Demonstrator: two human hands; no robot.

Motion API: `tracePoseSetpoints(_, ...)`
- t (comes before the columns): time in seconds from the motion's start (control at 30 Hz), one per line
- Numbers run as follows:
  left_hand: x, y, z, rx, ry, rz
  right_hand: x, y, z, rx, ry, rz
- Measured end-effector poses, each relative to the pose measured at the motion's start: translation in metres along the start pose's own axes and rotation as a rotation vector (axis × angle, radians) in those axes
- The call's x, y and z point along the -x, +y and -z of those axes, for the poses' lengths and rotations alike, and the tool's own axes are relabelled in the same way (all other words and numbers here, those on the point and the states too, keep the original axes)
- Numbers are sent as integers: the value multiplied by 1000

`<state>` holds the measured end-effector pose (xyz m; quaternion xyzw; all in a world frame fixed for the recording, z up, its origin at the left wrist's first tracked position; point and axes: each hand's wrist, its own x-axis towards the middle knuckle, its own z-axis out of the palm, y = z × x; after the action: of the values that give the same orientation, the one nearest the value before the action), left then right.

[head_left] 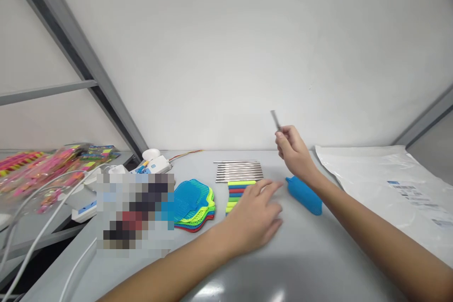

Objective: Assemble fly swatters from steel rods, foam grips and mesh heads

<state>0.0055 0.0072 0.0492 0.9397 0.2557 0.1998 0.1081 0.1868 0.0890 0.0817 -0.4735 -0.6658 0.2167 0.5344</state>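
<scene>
My right hand (292,150) is raised above the table, its thumb and fingers pinched on a thin metal rod (274,119), blurred, with one end sticking up. Just below that wrist lies a curved blue mesh swatter head (305,196). My left hand (257,214) reaches over the coloured handle tubes (236,190), fingers apart, with nothing visible in it; it hides part of the tubes. Behind them lies a row of shiny metal rods (239,171). Left of the tubes is a stack of mesh swatter heads (193,203) in blue, yellow-green and red.
A white plastic mailer bag (385,188) covers the table's right side. At left are a power strip (85,210), white cables (38,240) and a white device (157,165). Farther left, bagged pink and yellow items (46,172) lie on another surface. A blurred-out patch hides something.
</scene>
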Motion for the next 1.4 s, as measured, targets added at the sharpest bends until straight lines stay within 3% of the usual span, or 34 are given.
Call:
tracePoseSetpoints(0.13,34,-11,8,-214,-65,1,38,11,14,-318,159,-108)
tracePoseSetpoints(0.23,46,-15,6,-276,-63,34,56,20,14,-429,218,-156)
tracePoseSetpoints(0.4,47,-12,0,-318,-101,52,71,31,4,-503,192,-206)
tracePoseSetpoints(0.6,48,-15,-3,-373,-124,92,74,38,9,-492,228,-152)
tracePoseSetpoints(0.77,50,-17,-5,-385,-125,99,68,51,13,-561,268,-200)
tracePoseSetpoints(1.0,48,-7,-15,-297,-95,-61,66,60,7,-555,246,-234)
tracePoseSetpoints(1.2,45,-1,-31,-308,31,-197,70,58,2,-564,222,-223)
tracePoseSetpoints(1.27,40,0,-31,-246,69,-152,72,57,1,-569,221,-211)
tracePoseSetpoints(1.4,26,5,-26,107,72,133,75,55,-2,-588,238,-190)
